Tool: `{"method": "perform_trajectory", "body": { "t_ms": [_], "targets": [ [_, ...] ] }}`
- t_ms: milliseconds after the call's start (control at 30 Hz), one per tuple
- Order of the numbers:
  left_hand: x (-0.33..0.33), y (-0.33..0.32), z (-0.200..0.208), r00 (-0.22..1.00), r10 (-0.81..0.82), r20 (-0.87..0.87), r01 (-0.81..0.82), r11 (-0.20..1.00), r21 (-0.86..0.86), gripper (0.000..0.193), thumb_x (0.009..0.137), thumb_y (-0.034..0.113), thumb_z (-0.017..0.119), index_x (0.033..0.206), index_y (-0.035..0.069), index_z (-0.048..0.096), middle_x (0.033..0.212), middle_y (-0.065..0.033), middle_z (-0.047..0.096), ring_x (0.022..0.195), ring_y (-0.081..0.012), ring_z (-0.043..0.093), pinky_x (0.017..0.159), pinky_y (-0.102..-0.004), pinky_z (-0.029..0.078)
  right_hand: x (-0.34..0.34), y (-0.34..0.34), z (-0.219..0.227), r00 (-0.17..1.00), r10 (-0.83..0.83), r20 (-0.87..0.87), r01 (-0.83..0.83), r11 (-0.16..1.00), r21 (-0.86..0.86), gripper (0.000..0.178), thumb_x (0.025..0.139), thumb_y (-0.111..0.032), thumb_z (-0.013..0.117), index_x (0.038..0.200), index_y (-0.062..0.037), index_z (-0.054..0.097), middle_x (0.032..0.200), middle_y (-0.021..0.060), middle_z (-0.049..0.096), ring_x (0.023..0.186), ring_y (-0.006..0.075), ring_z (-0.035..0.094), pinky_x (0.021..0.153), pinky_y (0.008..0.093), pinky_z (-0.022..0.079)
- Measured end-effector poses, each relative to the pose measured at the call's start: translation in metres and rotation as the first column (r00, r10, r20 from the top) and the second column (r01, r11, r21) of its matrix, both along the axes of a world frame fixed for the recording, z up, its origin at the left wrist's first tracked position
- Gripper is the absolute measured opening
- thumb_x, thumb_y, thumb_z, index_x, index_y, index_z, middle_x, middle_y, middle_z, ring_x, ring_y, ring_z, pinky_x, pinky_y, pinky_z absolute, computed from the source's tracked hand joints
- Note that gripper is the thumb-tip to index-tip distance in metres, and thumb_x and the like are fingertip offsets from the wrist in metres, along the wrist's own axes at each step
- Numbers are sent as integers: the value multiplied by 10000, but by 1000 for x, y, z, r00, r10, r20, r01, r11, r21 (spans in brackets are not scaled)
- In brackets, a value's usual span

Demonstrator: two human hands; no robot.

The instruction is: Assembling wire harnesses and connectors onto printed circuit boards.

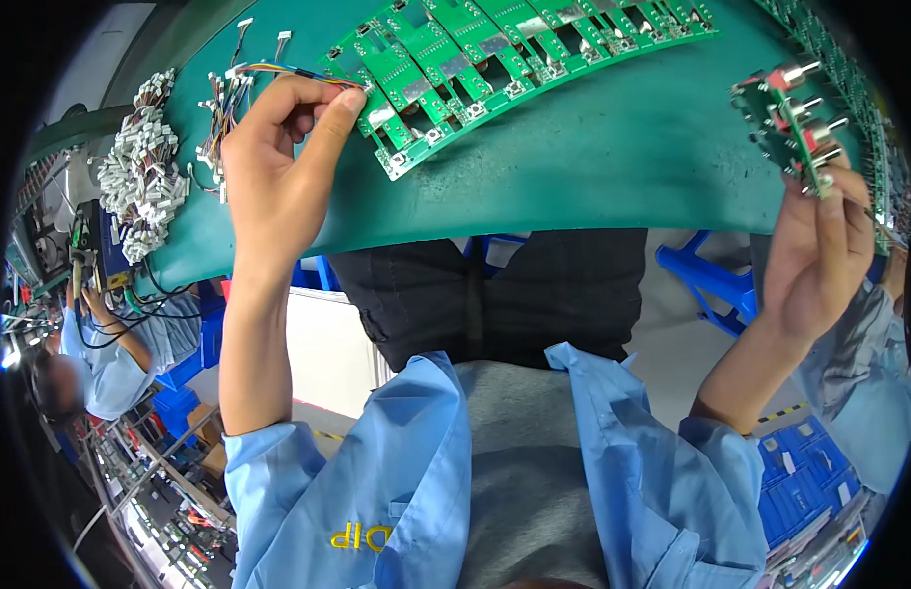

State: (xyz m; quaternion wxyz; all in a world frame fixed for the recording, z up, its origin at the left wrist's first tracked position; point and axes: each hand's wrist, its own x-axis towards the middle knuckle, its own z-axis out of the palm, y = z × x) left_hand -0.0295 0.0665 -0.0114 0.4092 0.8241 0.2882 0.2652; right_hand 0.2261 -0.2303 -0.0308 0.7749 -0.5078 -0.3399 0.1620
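My left hand [284, 167] pinches the end of a multicoloured wire harness [298, 72] between thumb and forefinger. The fingertips are over the left end of a curved panel of joined green circuit boards [441, 74], which lies on the green mat. Whether the plug touches the panel I cannot tell, as the fingers cover it. Raised at the right, my right hand [819, 245] grips the lower end of a small circuit board [797, 123] held on edge. Red parts with metal shafts stick out from that board.
A heap of white plugs [141, 172] sits on the green mat [573, 182] at the left, beside loose wire harnesses [220, 118]. More green boards [848, 88] line the right edge. Blue stools [711, 280] stand below. Another person [132, 348] is at the far left.
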Motion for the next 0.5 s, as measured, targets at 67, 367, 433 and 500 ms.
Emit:
{"method": "perform_trajectory", "body": {
  "t_ms": [67, 367, 433, 500],
  "targets": [
    [3, 5, 0, 999, -34, -11, 34, 999, 7, 86, 935, 67, 728, 948, -16, 707, 873, -24, 661, 752, -86, 492, 694, -202, 401, -3, 0, -2, 993, 96, -61, -92, 994, 60, 188, 1022, -64, 538, 1162, 55, 577, 1155, 196, 605, 984, 238, 601, 916, 338, 482],
    [7, 65, 2, 995, 84, 51, -87, 994, 61, 195, 969, 158, 701, 1086, 3, 713, 944, -46, 687, 851, -106, 594, 766, -218, 457, -42, 41, -5, 448, 493, -746, -401, 856, 326, 101, 998, -17, 517, 1057, -2, 596, 1004, 122, 660, 848, 190, 650, 864, 318, 493],
    [7, 50, 7, 952, 231, 203, -254, 962, 98, 233, 974, 159, 692, 1147, 3, 686, 1001, -71, 685, 905, -129, 611, 812, -237, 477, -45, 46, -7, 412, 456, -789, -394, 870, 297, 101, 998, -15, 516, 1045, -8, 605, 984, 114, 668, 812, 181, 651, 857, 315, 497],
    [-14, 24, 2, 928, 265, 261, -336, 898, 283, 286, 933, 166, 718, 1161, 2, 666, 1027, -84, 675, 939, -168, 614, 850, -275, 483, -49, 49, -13, 350, 496, -795, -372, 852, 368, 101, 999, -17, 521, 1039, -13, 614, 989, 118, 669, 826, 184, 659, 853, 316, 503]
  ]
}}
